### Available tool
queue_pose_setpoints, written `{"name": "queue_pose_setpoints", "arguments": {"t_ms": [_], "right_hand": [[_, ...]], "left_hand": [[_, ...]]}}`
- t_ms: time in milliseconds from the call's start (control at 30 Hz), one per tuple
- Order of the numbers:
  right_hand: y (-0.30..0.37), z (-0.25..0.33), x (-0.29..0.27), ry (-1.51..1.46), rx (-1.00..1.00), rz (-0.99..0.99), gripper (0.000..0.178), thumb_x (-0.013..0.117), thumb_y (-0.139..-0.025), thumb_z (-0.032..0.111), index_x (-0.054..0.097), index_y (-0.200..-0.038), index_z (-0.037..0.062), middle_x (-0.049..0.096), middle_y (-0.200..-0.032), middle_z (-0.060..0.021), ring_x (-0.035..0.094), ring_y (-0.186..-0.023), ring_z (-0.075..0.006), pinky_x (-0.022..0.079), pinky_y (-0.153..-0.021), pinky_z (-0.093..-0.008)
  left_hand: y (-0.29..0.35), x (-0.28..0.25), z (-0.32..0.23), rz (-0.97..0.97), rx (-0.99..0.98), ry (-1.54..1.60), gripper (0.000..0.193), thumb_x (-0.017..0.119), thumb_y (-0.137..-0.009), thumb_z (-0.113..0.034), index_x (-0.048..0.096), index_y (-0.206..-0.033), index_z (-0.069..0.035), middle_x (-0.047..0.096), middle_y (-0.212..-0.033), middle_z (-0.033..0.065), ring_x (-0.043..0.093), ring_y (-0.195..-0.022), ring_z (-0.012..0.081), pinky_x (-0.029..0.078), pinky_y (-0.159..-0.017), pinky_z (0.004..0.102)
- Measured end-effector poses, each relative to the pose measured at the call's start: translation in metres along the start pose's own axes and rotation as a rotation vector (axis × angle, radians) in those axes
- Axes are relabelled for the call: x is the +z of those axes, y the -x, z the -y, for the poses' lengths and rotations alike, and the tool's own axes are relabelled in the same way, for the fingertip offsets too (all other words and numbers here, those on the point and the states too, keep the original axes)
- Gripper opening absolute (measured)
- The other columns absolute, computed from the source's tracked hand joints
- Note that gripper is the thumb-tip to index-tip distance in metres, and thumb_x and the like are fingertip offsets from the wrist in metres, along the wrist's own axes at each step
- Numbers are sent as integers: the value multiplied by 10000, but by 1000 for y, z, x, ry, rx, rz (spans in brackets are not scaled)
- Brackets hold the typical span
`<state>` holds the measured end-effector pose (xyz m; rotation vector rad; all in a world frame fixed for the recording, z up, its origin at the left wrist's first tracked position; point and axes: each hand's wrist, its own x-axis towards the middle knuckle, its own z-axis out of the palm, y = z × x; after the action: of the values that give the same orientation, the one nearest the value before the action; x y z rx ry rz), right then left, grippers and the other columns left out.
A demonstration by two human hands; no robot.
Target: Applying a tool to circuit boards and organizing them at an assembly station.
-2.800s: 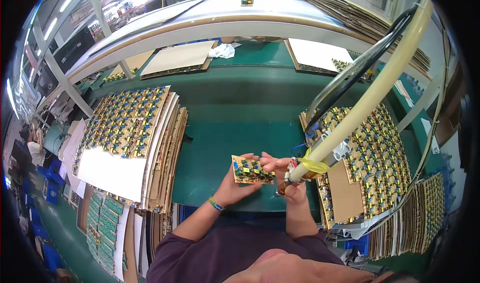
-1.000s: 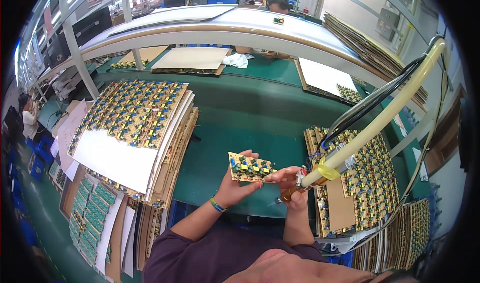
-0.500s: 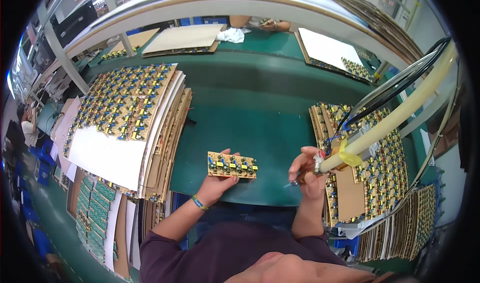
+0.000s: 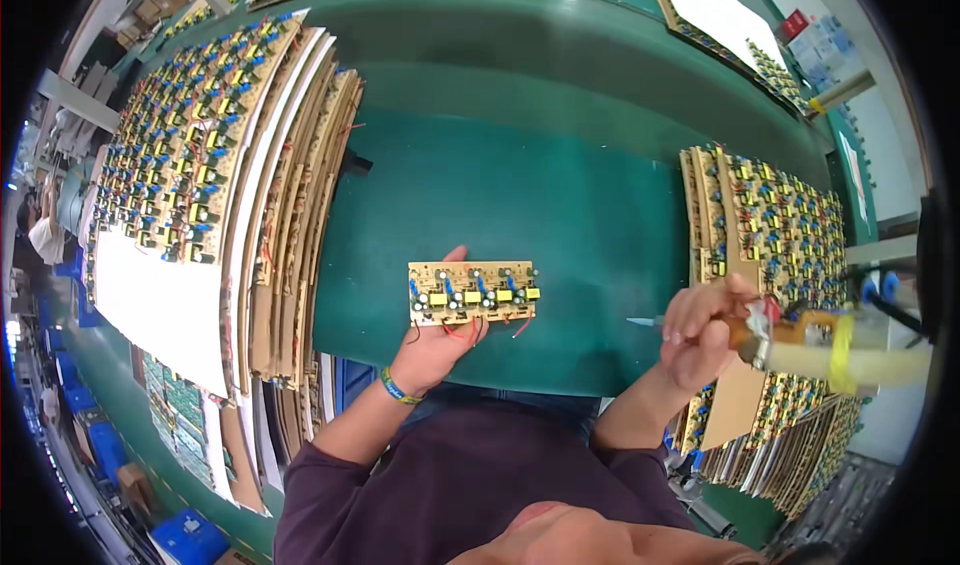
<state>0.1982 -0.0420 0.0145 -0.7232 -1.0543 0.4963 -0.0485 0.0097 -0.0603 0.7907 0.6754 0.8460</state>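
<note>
My left hand (image 4: 437, 350) holds a long tan circuit board (image 4: 471, 293) from below and at its near edge. Yellow, black and blue parts stand in rows on its upper face, and short red and dark wires hang off the near side. To the right, my right hand (image 4: 698, 327) is closed round a hose-fed dispensing gun (image 4: 740, 339). Its slim pale-blue tip (image 4: 642, 322) points left towards the board, with a gap between them. A thick yellowish hose (image 4: 880, 360) runs off the gun to the right, blurred.
A tall stack of populated board panels (image 4: 190, 135) with sheets between them rises on the left. Another board stack (image 4: 785, 210) stands at the right, behind the gun. White-covered panels (image 4: 715, 25) lie at the far right of the green bench (image 4: 490, 185).
The view has tipped down and shifted. My right hand has closed round the gun, whose hose now lies level rather than slanting up. The board stays in my left hand.
</note>
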Motion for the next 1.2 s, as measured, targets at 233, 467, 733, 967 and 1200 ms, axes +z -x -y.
{"name": "queue_pose_setpoints", "arguments": {"t_ms": [233, 467, 733, 967, 1200], "right_hand": [[4, -8, -4, 27, -86, -53, 491, 639, -858, 271, 450, -1218, -4, 414, -589, 20, 369, -418, -69, 314, -348, -182], [4, -5, -9, 53, -72, -96, 470, 661, -843, 281, 439, -1165, 20, 440, -566, 12, 406, -404, -81, 337, -349, -196], [2, -12, -8, 45, -115, -32, 443, 615, -870, 273, 450, -1171, -7, 412, -597, 18, 371, -422, -65, 321, -356, -180], [4, -11, -7, 17, -86, -47, 446, 628, -859, 261, 454, -1168, -8, 417, -605, 18, 370, -424, -59, 324, -357, -176], [5, -12, -7, 48, -89, -58, 459, 631, -859, 277, 455, -1182, 2, 416, -601, 21, 370, -427, -57, 317, -359, -175]], "left_hand": [[3, -3, 7, 84, -9, -124, 702, 534, -876, -16, 125, -1445, -50, 497, -1132, 39, 511, -860, 59, 453, -753, 219], [14, 10, -7, 156, -64, 26, 740, 518, -837, 72, 123, -1446, -72, 511, -1125, 25, 506, -851, 43, 444, -713, 213], [-15, 10, -3, 173, 19, -143, 714, 517, -858, 39, 123, -1444, -71, 498, -1106, 29, 511, -853, 50, 463, -730, 223], [-15, 7, 4, 171, 19, -81, 698, 517, -865, 7, 129, -1441, -59, 484, -1184, 33, 507, -968, 66, 443, -818, 229], [-15, 10, 3, 170, 67, -197, 683, 507, -869, 8, 136, -1438, -53, 501, -1146, 31, 506, -899, 55, 446, -780, 219]]}}
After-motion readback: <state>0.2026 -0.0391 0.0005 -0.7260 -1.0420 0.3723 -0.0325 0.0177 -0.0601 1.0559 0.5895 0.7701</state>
